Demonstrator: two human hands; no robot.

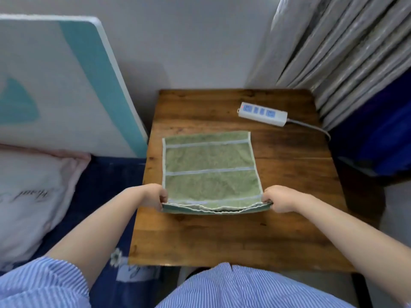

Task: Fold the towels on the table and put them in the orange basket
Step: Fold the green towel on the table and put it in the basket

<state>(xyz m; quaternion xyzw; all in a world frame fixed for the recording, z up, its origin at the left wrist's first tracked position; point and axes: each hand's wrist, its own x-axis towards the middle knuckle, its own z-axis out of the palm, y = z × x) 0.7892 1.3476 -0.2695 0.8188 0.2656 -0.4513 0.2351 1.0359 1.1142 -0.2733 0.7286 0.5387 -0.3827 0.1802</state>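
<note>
Towel (210, 172) on table (278, 230) (power strip (262, 113) behind).

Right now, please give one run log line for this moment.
step: folding | left hand: pinches near-left corner of green towel | right hand: pinches near-right corner | basket: unseen

Your wooden tabletop (278, 230) carries two things. A green towel (209, 170) lies near its middle, folded double at the near edge. Beyond the towel, toward the far right corner, lies a white power strip (262, 114), well apart.
</note>
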